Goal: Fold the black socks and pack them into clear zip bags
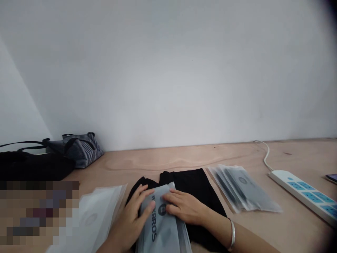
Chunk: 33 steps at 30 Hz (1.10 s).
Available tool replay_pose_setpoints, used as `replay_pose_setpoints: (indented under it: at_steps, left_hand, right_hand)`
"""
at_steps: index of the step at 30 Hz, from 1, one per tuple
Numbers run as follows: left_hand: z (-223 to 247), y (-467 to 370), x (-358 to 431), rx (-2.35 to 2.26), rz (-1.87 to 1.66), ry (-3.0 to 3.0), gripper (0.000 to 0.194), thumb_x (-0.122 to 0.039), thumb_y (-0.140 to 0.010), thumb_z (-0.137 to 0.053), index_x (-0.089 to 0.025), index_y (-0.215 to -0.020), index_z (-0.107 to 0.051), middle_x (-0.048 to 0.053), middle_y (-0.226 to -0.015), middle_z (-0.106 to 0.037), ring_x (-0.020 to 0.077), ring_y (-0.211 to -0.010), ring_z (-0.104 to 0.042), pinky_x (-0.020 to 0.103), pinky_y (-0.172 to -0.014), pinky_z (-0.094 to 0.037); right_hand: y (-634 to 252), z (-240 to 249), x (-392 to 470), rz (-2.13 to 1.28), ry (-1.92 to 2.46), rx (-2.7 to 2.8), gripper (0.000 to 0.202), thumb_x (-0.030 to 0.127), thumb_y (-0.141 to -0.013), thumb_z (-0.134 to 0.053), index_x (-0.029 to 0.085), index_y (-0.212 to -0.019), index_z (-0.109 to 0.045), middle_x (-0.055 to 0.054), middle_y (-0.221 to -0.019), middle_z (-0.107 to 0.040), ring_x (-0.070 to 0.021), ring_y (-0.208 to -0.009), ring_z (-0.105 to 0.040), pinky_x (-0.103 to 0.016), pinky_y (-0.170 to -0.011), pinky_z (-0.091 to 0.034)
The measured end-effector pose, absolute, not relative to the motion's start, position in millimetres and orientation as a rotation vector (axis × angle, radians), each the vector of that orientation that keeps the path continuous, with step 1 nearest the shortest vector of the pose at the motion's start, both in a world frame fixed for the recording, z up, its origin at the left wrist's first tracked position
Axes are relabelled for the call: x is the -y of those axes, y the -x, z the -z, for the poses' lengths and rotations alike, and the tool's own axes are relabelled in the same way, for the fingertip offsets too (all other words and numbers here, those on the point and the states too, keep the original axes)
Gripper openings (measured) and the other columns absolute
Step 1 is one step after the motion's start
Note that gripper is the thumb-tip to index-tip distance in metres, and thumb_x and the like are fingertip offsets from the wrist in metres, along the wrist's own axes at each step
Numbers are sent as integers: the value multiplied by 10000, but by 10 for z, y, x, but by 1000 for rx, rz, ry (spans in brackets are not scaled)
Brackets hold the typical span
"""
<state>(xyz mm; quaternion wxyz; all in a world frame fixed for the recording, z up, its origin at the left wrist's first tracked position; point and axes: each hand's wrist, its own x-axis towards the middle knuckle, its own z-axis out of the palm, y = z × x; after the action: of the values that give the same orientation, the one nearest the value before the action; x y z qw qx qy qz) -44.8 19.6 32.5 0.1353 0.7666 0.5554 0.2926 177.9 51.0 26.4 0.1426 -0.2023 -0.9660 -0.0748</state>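
Observation:
A frosted plastic zip bag point(164, 233) with dark lettering and a round logo lies before me, looking grey from something dark inside. My left hand point(133, 214) rests along its left edge, fingers spread and thumb over the printed face. From the right, my right hand point(184, 207) lies on the upper part of the bag, fingers stretched flat on it near the logo. Black folded fabric point(200, 186) lies under and behind the bag. What the bag holds is not clear through the frosting.
Flat frosted bags point(102, 200) lie at left, beside a pixelated patch. Several filled bags point(247, 189) overlap on the right. Further right is a white power strip point(302, 191) with a cable. A striped bag point(86, 151) and a black bag point(34, 167) stand against the wall.

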Motion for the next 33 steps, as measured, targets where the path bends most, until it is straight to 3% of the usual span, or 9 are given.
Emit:
replay_pose_setpoints:
  at_steps: [2, 4, 9, 14, 17, 21, 25, 29, 33]
  left_hand:
    - [-270, 359, -185, -1565, -684, -2324, 383, -454, -846, -394, -275, -1164, -511, 14, -1357, -368, 254, -1263, -278, 447, -1019, -287]
    - [-249, 232, -171, -1533, -544, -2416, 430, -472, -853, -372, -264, -1213, -480, 29, -1379, -341, 261, -1276, -246, 468, -1029, -248]
    - [-339, -98, -128, -1643, -222, -2446, 640, -604, -836, -246, -222, -1350, -259, 108, -1415, -231, 304, -1297, -133, 559, -1014, -135]
    - [-308, -143, -97, -1651, -136, -2487, 687, -675, -764, -330, -341, -1344, -176, 67, -1439, -141, 340, -1296, -65, 612, -983, -70]
    - [-250, -63, -90, -1602, -159, -2518, 670, -667, -770, -335, -369, -1340, -147, 36, -1443, -121, 333, -1298, -78, 614, -981, -79]
    - [-228, -10, -83, -1590, -184, -2528, 660, -671, -778, -307, -373, -1341, -134, 29, -1442, -114, 328, -1300, -89, 613, -979, -101]
    - [-222, -20, -83, -1589, -198, -2535, 669, -679, -777, -291, -370, -1343, -116, 32, -1441, -125, 318, -1302, -86, 613, -981, -96]
    - [-208, -16, -85, -1586, -204, -2536, 667, -685, -776, -277, -376, -1342, -108, 33, -1442, -111, 317, -1301, -85, 619, -978, -100]
    - [-194, -1, -83, -1593, -206, -2533, 670, -686, -776, -276, -369, -1343, -112, 34, -1440, -125, 319, -1300, -88, 613, -982, -104]
  right_hand:
    - [-1805, -235, -492, 130, 696, 2769, 268, 188, -899, -311, 171, -1091, -496, -88, -1247, -461, -148, -1157, -397, -324, -1029, -232]
    - [-1879, -197, -460, 34, 870, 2721, 362, 195, -845, -392, 161, -1205, -415, -103, -1297, -409, -176, -1198, -347, -358, -1030, -221]
    - [-2118, -60, -368, -136, 1313, 2608, 577, 364, -846, -392, 199, -1366, -206, -124, -1417, -215, -293, -1289, -153, -549, -1007, -129]
    - [-2251, 23, -315, -285, 1403, 2599, 569, 514, -869, -280, 286, -1375, -154, -97, -1432, -159, -319, -1295, -103, -621, -967, -86]
    - [-2227, -20, -329, -320, 1419, 2543, 537, 504, -865, -310, 288, -1352, -244, -98, -1414, -231, -319, -1285, -156, -618, -964, -97]
    - [-2091, -139, -468, -467, 1516, 2209, 318, 324, -854, -402, 203, -1097, -567, -118, -1197, -513, -269, -1133, -426, -470, -951, -269]
    - [-1896, -187, -747, -843, 1605, 1879, 178, 265, -808, -469, 153, -780, -604, -80, -799, -639, -181, -766, -600, -285, -715, -439]
    - [-1691, -125, -1014, -1164, 1647, 1786, 254, 304, -849, -395, 150, -701, -534, -1, -512, -576, -97, -353, -492, -200, -365, -367]
    - [-1556, -74, -1108, -1289, 1669, 1651, 240, 265, -872, -344, 159, -695, -466, 52, -437, -487, -62, -280, -422, -157, -279, -262]
